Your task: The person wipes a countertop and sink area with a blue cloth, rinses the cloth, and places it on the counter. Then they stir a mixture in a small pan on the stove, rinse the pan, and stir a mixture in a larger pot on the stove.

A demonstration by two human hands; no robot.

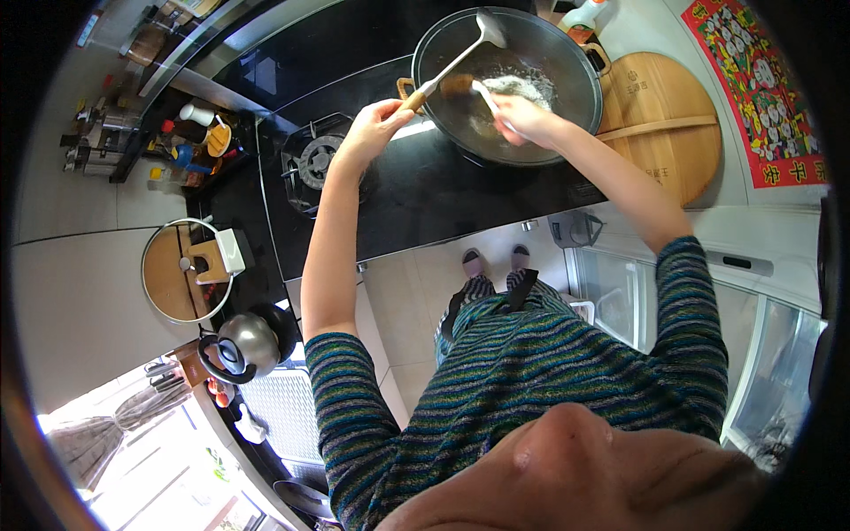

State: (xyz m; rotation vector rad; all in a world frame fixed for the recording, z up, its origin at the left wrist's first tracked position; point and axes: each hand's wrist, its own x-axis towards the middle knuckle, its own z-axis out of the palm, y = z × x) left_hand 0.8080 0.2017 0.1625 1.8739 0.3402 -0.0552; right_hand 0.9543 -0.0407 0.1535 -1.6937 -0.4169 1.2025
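Observation:
A large dark wok (564, 60) with wooden loop handles rests on the black cooktop (412, 206). Some foamy, whitish liquid (521, 89) lies in its bottom. My left hand (372, 136) grips the wooden handle of a metal wok spatula (458, 61), whose blade is over the far side of the wok. Inside the wok, my right hand (524, 121) holds the white handle of a brush (457, 84) with brown bristles. The bristles are blurred, left of the foam; whether they touch the wok or spatula cannot be told.
A round wooden lid (654, 156) lies right of the wok, near a bottle (581, 23). To the left are a gas burner (320, 159), condiment bottles (189, 156) and a glass lid (169, 272) standing on edge. A metal kettle (255, 345) sits at the lower left.

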